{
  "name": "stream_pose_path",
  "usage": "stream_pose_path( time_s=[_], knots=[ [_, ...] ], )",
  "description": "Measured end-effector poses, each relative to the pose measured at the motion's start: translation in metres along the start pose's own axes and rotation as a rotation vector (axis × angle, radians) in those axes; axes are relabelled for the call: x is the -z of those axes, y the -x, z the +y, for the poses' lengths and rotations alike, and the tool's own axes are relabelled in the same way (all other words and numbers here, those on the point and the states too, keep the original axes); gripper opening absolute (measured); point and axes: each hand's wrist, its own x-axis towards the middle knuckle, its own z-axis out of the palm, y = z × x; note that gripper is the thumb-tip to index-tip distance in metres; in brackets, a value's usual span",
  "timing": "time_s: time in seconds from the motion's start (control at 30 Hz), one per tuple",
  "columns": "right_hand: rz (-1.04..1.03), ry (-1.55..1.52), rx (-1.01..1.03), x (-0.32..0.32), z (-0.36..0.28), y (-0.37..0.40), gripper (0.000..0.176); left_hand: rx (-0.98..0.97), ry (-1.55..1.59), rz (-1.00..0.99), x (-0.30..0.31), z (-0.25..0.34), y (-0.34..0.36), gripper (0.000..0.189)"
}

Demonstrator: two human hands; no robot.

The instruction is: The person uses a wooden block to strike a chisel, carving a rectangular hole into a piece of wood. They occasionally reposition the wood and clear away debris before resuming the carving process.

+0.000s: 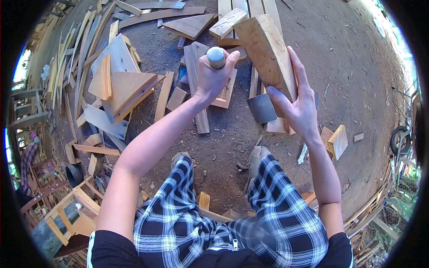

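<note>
Nearest are the person's plaid trousers (178,214) and a shoe (257,156) planted on the dirt ground (348,67). Above the knees, the left hand (213,78) has its grip clenched round a round-ended wooden handle (216,56), and beside it the right hand (299,109) clasps a tilted wooden block (268,49) raised clear of the ground, a dark metal blade (261,108) just below it. Farther off, wooden offcuts (123,87) lie scattered.
</note>
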Motion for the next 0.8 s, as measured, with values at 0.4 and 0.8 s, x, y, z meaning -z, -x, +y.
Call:
stream_pose_path(
  time_s=[0.4,0.8],
  knots=[
    [0.050,0.079,0.327,0.015,-0.039,-0.013,0.085,-0.082,-0.018,-0.032,-0.018,-0.003,0.010,0.022],
    [-0.112,0.189,0.119,0.005,-0.021,-0.016,0.088,-0.220,0.069,0.019,-0.021,-0.004,-0.002,0.023]
  ],
)
